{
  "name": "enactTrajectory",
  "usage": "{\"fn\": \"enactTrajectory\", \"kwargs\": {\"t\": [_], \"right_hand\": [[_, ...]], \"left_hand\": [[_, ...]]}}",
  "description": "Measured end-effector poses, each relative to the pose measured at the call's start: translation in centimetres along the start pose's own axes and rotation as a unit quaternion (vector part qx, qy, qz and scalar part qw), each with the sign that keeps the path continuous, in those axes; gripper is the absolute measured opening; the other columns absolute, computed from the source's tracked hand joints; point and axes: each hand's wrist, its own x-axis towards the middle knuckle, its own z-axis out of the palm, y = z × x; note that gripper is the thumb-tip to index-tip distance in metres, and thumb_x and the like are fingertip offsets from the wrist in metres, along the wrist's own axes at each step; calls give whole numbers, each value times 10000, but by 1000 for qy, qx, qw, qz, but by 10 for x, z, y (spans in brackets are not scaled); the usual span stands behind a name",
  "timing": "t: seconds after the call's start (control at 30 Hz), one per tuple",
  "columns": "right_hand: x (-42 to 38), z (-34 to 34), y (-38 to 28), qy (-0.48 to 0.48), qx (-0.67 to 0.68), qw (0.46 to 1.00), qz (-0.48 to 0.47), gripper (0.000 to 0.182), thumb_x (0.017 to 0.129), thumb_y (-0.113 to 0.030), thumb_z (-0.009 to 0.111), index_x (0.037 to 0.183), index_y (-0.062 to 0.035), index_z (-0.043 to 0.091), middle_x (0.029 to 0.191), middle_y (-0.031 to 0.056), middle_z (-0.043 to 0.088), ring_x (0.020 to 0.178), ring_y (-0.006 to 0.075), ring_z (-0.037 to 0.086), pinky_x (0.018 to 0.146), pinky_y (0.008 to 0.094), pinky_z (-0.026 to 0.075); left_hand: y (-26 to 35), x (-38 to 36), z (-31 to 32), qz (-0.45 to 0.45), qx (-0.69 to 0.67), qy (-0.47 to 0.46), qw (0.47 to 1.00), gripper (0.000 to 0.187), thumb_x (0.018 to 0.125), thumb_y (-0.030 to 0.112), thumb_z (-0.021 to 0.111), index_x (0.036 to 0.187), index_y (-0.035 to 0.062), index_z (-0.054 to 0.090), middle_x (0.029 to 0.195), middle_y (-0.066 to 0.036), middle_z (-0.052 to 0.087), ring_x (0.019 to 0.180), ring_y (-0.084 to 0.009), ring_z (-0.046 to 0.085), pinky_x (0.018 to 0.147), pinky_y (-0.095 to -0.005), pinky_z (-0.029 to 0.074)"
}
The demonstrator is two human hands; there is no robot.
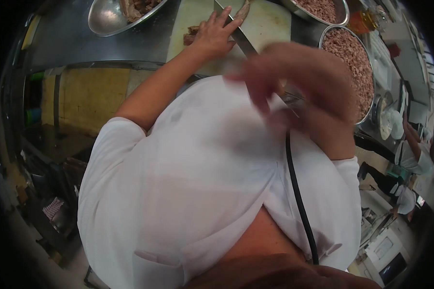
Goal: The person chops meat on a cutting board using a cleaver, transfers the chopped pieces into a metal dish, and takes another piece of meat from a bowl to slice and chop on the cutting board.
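My left hand [214, 37] lies on the pale cutting board [270, 31], fingers spread, the fingertips touching the blade of a large knife [243, 41]. Beside that hand is a brown chunk of meat [190, 36]. A thin pale strip [245, 10], perhaps meat, lies beyond the blade. My right hand [294, 82] is raised close to the camera and smeared by motion, over the near end of the knife. It hides the knife's handle, and whether it grips anything cannot be made out.
Right of the board are a metal bowl [345, 12] and a larger metal container [371, 98], both with chopped pinkish meat. Another metal bowl [101, 21] holds meat chunks at upper left. A jar of amber liquid [361, 21] stands behind. Other people [414, 154] are at far right.
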Motion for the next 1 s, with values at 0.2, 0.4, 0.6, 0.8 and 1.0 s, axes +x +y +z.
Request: {"fn": "enactTrajectory", "kwargs": {"t": [0.2, 0.4, 0.6, 0.8, 1.0], "right_hand": [[-8, -1, -86, -9, 8, 995, 97, 258, 664, -189, 801, 830, -44, 668, 746, 74, 644, 596, 237, 606, 503, 327, 431], [1, 4, -59, -60, 11, 986, -152, 199, 797, -251, 763, 765, -71, 683, 656, 51, 588, 520, 167, 532, 429, 290, 337], [8, 29, -22, 51, -220, 966, -124, 118, 784, -77, 780, 890, -48, 735, 713, 87, 610, 547, 232, 565, 464, 357, 415], [-7, -3, 96, 17, -233, 887, 398, 269, 902, -229, 737, 1060, -15, 697, 841, 166, 693, 729, 264, 657, 676, 382, 516], [-59, 27, 189, 82, -139, 905, 394, 371, 857, -277, 698, 1011, 47, 602, 727, 180, 636, 703, 346, 630, 717, 463, 502]], "left_hand": [[2, 10, -3, -24, 29, -56, 998, 715, 863, 288, 753, 1503, 293, 435, 1669, -149, 202, 1478, -467, 296, 1100, -637, 349], [2, 3, 0, -33, 18, -39, 999, 723, 853, 250, 766, 1491, 316, 432, 1668, -143, 207, 1464, -467, 323, 1117, -602, 347], [2, 9, 7, -9, 17, -37, 999, 700, 858, 304, 745, 1497, 280, 462, 1670, -142, 199, 1465, -468, 309, 1072, -660, 364], [2, 7, 5, -20, 24, -35, 999, 710, 849, 271, 743, 1499, 276, 458, 1668, -144, 205, 1445, -468, 335, 1086, -640, 364], [-11, 12, -11, -15, -35, -73, 997, 768, 841, 223, 745, 1527, 264, 403, 1641, -168, 279, 1456, -409, 358, 1173, -527, 330]]}}
